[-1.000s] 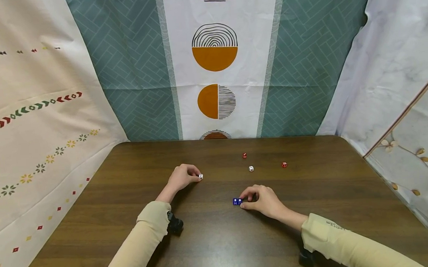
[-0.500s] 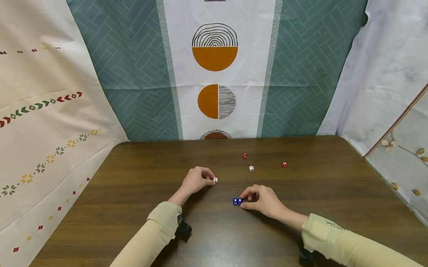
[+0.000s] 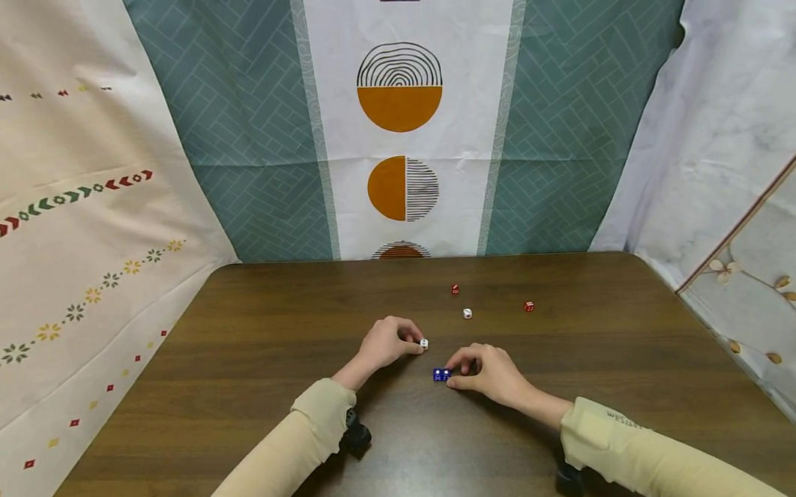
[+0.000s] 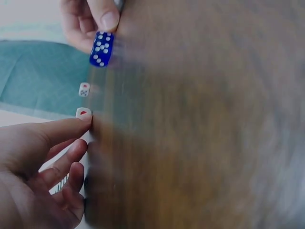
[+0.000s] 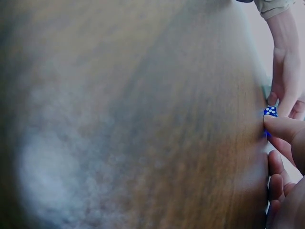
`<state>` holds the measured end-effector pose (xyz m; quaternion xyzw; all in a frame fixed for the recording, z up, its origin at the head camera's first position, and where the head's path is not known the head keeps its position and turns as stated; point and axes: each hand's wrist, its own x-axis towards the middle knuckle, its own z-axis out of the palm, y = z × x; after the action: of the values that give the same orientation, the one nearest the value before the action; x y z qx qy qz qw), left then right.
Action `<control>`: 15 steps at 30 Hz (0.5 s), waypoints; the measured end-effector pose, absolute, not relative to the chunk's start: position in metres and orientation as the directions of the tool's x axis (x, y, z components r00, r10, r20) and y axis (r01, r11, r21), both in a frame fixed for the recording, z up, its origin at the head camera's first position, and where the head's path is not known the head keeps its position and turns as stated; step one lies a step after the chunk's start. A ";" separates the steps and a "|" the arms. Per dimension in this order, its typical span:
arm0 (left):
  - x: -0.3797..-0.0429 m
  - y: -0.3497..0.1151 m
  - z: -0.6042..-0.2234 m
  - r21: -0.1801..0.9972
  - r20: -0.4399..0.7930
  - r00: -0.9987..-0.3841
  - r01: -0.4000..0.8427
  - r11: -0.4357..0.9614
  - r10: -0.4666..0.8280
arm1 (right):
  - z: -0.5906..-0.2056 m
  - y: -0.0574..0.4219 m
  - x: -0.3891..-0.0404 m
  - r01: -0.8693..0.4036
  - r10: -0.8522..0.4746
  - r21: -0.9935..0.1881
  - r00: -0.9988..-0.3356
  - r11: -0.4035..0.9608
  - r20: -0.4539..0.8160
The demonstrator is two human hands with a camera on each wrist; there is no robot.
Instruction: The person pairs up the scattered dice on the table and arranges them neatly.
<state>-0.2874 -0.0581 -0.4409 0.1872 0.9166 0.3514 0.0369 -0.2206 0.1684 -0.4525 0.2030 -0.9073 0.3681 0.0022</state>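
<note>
My left hand (image 3: 391,342) pinches a white die (image 3: 424,344) between thumb and index finger, just above or on the brown table. A red pip shows on that white die (image 4: 84,113) in the left wrist view. My right hand (image 3: 489,376) has thumb and index finger on the right one of two blue dice. This blue die (image 3: 447,374) stands side by side with the other blue die (image 3: 438,375), apparently touching it. The right wrist view shows a blue die (image 5: 270,111) at the thumb tip. The white die is a short way behind the blue pair.
Farther back on the brown table (image 3: 271,285) lie a second white die (image 3: 467,314), a red die (image 3: 455,290) and another red die (image 3: 529,307) to the right. A patterned cloth (image 3: 243,136) hangs behind the far edge.
My left hand has moved right and toward me with the white die, coming close to the blue dice. The right hand and the blue dice have stayed in place.
</note>
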 end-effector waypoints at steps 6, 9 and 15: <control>-0.281 -0.052 -0.441 0.670 0.060 -0.916 0.332 0.664 0.397 | -0.453 0.168 -0.221 -0.375 -0.371 -0.663 -0.916 0.648 0.155; -0.277 -0.050 -0.441 0.668 0.058 -0.913 0.337 0.664 0.405 | -0.453 0.168 -0.221 -0.375 -0.367 -0.660 -0.917 0.651 0.158; -0.272 -0.047 -0.442 0.666 0.051 -0.912 0.335 0.667 0.408 | -0.453 0.168 -0.221 -0.378 -0.366 -0.660 -0.916 0.649 0.165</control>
<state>-0.2723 -0.0467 -0.4420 0.2039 0.9114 0.3538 0.0512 -0.2207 0.1683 -0.4530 0.2049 -0.9081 0.3651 0.0083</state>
